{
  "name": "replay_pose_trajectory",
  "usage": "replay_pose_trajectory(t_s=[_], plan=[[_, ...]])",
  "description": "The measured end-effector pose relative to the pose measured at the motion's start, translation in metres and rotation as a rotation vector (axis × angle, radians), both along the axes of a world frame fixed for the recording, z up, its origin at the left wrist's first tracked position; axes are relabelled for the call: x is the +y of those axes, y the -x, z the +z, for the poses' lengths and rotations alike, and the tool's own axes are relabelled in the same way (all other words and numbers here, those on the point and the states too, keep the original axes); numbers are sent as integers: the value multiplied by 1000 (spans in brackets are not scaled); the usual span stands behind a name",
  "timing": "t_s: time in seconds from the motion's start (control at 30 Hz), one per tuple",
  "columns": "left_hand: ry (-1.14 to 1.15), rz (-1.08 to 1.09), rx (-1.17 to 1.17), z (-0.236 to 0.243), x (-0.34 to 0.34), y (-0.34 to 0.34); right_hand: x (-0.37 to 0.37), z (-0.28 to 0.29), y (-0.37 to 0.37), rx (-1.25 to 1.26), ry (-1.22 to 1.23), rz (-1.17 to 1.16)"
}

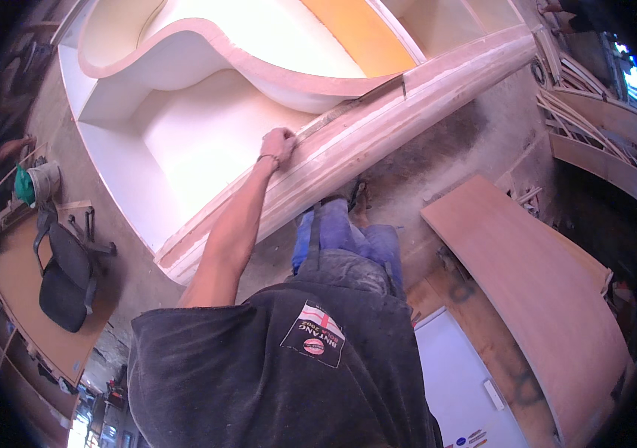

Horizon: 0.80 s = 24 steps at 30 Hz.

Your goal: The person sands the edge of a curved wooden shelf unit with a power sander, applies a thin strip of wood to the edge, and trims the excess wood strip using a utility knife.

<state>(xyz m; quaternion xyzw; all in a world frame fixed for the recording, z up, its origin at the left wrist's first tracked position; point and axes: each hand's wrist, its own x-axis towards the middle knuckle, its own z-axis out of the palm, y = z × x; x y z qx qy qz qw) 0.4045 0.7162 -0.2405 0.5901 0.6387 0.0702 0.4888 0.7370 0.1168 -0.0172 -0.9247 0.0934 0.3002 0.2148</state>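
In front of me lies a large open wooden furniture frame with white inner walls (113, 153) and a wavy inner partition (176, 33). A long pinkish-brown rim (438, 93), streaked with pale filler, runs along its near side. My left hand (279, 142) rests at the inner edge of this rim, fingers curled and closed. Whatever is under the fingers is hidden. A thin dark strip (337, 113) lies along the same edge beyond the hand. Deeper inside the frame is an orange-yellow panel (367, 33). My right hand does not show.
To the right a long curved brown board (513, 269) lies above a white panel (460, 366). Wood strips (583, 123) are piled at the far right. On the left are a black office chair (64, 280), a tan board (16, 257) and a bucket (46, 181) with green cloth.
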Motion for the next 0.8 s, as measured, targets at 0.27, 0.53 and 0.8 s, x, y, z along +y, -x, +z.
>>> replay_pose_trajectory(t_s=[0.27, 0.53, 0.8], plan=[[166, 160, 136, 6, -82, 160, 4, 2, -17, 16, -19, 45], [251, 256, 229, 14, -138, 260, 25, 7, -42, 26, -48, 144], [127, 389, 288, 14, -166, 280, 75, 13, -61, 54, -149, 224]])
